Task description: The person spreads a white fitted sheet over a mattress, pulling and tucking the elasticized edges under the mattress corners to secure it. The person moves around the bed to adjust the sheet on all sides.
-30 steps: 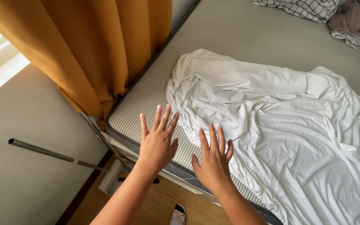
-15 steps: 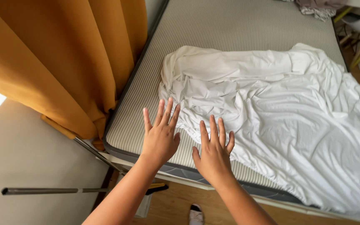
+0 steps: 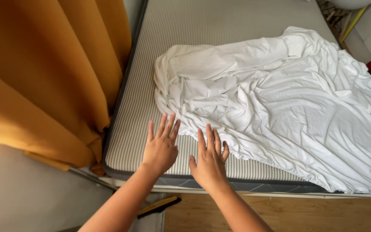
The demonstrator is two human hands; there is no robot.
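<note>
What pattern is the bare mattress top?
Fine grey-and-white stripes on the mattress, clearest in the head view.

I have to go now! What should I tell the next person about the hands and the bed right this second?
Left hand: open, fingers spread, above the bare striped mattress, holding nothing.
Right hand: open, empty, fingertips by the edge of the white sheet.
The sheet lies crumpled in a heap on the mattress, one side drooping over the near edge.
Done: sheet is on the bed.
Left: it is not spread or tucked.

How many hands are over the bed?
2: the left hand and right hand, spread open side by side over the striped mattress, at the white sheet's edge.
</note>
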